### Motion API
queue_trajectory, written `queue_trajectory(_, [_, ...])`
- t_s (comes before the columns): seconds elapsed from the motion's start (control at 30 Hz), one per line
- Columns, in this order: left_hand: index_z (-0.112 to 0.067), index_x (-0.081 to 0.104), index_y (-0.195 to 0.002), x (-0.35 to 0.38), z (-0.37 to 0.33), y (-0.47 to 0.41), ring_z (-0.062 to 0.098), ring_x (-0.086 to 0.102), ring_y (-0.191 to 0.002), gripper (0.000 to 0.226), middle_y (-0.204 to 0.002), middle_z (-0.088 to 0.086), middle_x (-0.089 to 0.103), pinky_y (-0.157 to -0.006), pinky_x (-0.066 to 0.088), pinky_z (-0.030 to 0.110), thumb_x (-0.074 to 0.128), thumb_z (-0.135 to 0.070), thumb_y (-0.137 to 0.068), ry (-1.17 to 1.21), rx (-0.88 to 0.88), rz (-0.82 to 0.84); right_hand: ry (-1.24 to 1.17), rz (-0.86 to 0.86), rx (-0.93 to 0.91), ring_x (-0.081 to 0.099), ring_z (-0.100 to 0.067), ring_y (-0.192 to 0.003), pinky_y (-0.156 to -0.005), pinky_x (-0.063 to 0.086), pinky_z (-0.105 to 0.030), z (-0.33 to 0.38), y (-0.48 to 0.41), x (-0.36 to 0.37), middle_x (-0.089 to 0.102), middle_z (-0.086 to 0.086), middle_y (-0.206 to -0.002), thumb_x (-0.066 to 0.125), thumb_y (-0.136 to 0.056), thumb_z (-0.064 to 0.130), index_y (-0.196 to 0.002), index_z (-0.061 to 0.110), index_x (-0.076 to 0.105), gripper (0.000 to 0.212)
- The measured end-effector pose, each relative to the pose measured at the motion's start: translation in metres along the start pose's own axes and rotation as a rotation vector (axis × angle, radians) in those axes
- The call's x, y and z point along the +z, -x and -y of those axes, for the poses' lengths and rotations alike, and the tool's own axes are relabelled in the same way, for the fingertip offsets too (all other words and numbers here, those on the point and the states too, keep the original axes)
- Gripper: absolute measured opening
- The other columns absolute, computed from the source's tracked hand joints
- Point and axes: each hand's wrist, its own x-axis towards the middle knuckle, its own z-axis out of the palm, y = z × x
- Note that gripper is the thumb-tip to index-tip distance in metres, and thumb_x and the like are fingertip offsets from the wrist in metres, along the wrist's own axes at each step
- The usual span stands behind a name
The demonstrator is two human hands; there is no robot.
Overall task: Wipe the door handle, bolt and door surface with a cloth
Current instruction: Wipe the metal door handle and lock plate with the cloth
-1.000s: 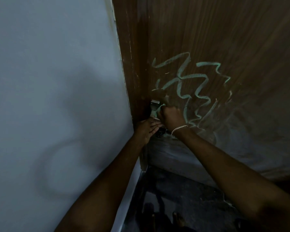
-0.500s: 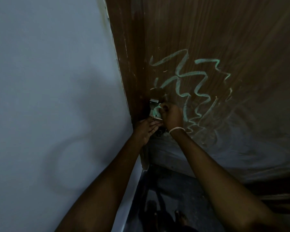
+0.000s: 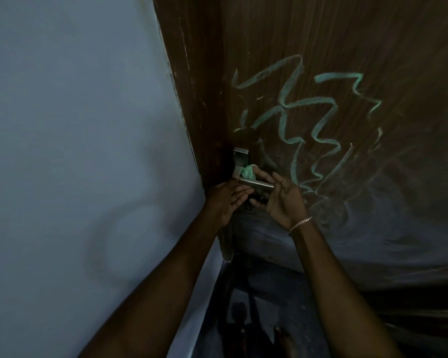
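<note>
- Stage: the work is at the door handle, a metal lever projecting from a metal backplate near the left edge of the brown door.
- Cloth: one small pale green cloth is bunched against the backplate just above the lever's root, touching the fingertips of the right hand.
- Right hand: fingers half spread and curled about the lever from the right, palm turned toward the camera; its fingertips press the cloth to the metal rather than closing into a fist.
- Left hand: fingers extended and lying flat just under the lever at the door's edge, holding nothing that can be seen.
- Judged done: little, as far as can be seen; only the handle is under attention.
- Judged left: the door surface, which carries one sprawling pale green scribble above and right of the handle, with faint smeared arcs lower on the panel.
- Bolt: a dark fitting below the lever, between the two hands, may be the bolt, but the light is too poor to be sure.
- Count: one door, one handle, one backplate, one cloth, two hands, one bracelet on the right wrist.
- Surroundings: a grey wall lies to the left of the door frame.
</note>
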Motion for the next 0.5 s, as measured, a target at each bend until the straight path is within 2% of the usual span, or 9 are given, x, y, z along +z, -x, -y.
queue_trajectory(0.13, [-0.010,0.065,-0.110,-0.001,0.000,0.001,0.024,0.070,-0.099,0.020,-0.104,0.014,0.073,-0.096,0.052,0.034,0.056,-0.024,-0.100,0.003,0.006,0.004,-0.326,0.055,0.019,0.050,-0.020,-0.124,-0.103,0.037,-0.037,-0.023,-0.003,-0.005,0.048,-0.009,-0.150,0.032,-0.101,0.040,-0.146,0.017,0.048,0.053])
queue_trajectory(0.23, [-0.008,0.064,-0.115,-0.002,0.001,-0.002,0.025,0.071,-0.099,0.023,-0.104,0.015,0.074,-0.093,0.054,0.033,0.055,-0.023,-0.100,0.015,0.012,-0.010,-0.458,0.035,-0.081,0.055,-0.021,-0.119,-0.103,0.041,-0.033,-0.049,-0.012,-0.003,0.046,-0.014,-0.149,0.040,-0.098,0.011,-0.146,0.009,0.046,0.049])
queue_trajectory(0.27, [-0.008,0.064,-0.115,-0.002,0.002,-0.002,0.023,0.072,-0.096,0.023,-0.102,0.014,0.074,-0.089,0.055,0.031,0.056,-0.024,-0.100,0.012,0.016,-0.018,-0.438,0.035,-0.146,0.058,-0.020,-0.117,-0.100,0.045,-0.031,-0.057,-0.016,-0.001,0.050,-0.016,-0.146,0.043,-0.094,-0.001,-0.145,0.008,0.047,0.053])
queue_trajectory(0.33, [-0.009,0.064,-0.118,-0.001,0.004,-0.003,0.017,0.071,-0.086,0.028,-0.097,0.009,0.074,-0.077,0.054,0.025,0.057,-0.027,-0.099,-0.013,0.019,-0.047,-0.306,-0.027,-0.286,0.064,-0.019,-0.112,-0.091,0.054,-0.027,-0.070,-0.024,0.005,0.060,-0.015,-0.136,0.049,-0.089,-0.010,-0.136,0.011,0.057,0.053])
queue_trajectory(0.4, [-0.011,0.065,-0.117,0.000,0.004,-0.003,0.012,0.065,-0.076,0.028,-0.090,0.004,0.073,-0.067,0.048,0.021,0.059,-0.030,-0.097,-0.037,0.014,-0.076,-0.101,-0.158,-0.418,0.067,-0.019,-0.109,-0.085,0.055,-0.025,-0.074,-0.031,0.007,0.068,-0.011,-0.125,0.057,-0.090,-0.008,-0.125,0.018,0.067,0.045])
queue_trajectory(0.5, [-0.013,0.067,-0.111,-0.001,0.003,-0.006,0.009,0.053,-0.064,0.027,-0.082,0.001,0.066,-0.054,0.041,0.019,0.063,-0.034,-0.094,-0.094,0.011,-0.145,0.131,-0.297,-0.567,0.068,-0.022,-0.112,-0.093,0.055,-0.034,-0.074,-0.038,0.004,0.072,-0.006,-0.120,0.070,-0.085,0.000,-0.116,0.023,0.073,0.039])
